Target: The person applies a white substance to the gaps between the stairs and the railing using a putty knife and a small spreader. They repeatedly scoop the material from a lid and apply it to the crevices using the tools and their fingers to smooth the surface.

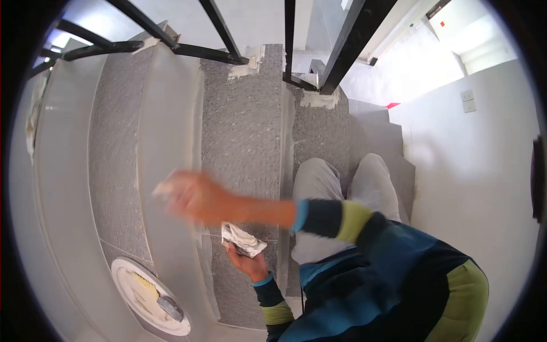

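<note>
My left hand [249, 263] grips a small flat board [244, 240] heaped with off-white paste, low over the speckled grey step. Across the view from the right reaches my right arm. My right hand [191, 196] is smeared by motion above the stairs, left of and above the board in view. Something whitish shows at its fingertips, too blurred to make out. At the lower left, a round white lid or tray [121, 279] lies on a step, with paste, a yellow piece and a dark grey tool [170, 308] in it.
Speckled treads [239, 125] alternate with smooth grey risers [165, 125]. Black metal railing bars [353, 48] stand along the top, with whitish patches at their feet. My bent knees are right of centre. A white wall [456, 165] with switches rises at the right.
</note>
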`<act>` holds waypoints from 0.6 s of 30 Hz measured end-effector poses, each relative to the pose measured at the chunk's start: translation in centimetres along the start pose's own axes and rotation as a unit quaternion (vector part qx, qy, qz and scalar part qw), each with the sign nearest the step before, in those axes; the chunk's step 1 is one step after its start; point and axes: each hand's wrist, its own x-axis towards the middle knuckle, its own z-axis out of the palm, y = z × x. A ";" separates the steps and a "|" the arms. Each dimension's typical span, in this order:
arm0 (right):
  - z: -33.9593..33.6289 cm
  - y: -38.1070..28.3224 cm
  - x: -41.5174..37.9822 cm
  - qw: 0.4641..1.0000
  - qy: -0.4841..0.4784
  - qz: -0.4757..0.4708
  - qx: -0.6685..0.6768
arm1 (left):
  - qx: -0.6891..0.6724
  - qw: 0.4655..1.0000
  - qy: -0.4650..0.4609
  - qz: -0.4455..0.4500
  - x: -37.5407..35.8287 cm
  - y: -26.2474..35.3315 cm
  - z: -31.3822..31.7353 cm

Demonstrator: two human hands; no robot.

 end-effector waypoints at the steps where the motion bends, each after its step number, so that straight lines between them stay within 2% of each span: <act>1: -5.5 0.4 0.2 0.998 0.024 0.048 -0.035 | 0.023 1.000 0.000 -0.002 0.4 -0.2 -0.4; 2: -10.1 2.2 0.2 0.990 0.120 0.046 -0.060 | 0.031 0.999 -0.001 -0.007 0.6 -0.2 0.3; 3: -15.1 3.5 0.0 0.966 0.188 0.159 0.074 | 0.041 0.999 -0.001 -0.011 0.6 -0.2 1.4; 4: -19.0 4.0 -0.5 0.955 0.251 0.149 0.058 | 0.051 0.999 -0.001 -0.015 0.7 -0.3 2.2; 6: -25.2 6.7 -0.5 0.924 0.315 0.172 0.129 | 0.060 0.997 -0.013 -0.038 1.5 -1.1 3.0; 8: -27.8 8.8 -0.6 0.907 0.331 0.198 0.167 | 0.069 0.996 -0.021 -0.056 1.7 -1.4 3.9; 10: -29.6 11.0 0.2 0.886 0.340 0.232 0.212 | 0.091 0.993 0.021 -0.073 1.8 -2.0 5.3; 14: -30.2 13.4 1.4 0.866 0.371 0.245 0.230 | 0.125 0.989 0.039 -0.073 1.0 -2.2 7.9; 18: -30.5 15.2 2.3 0.840 0.390 0.273 0.259 | 0.120 0.988 0.045 -0.084 0.6 -2.4 7.9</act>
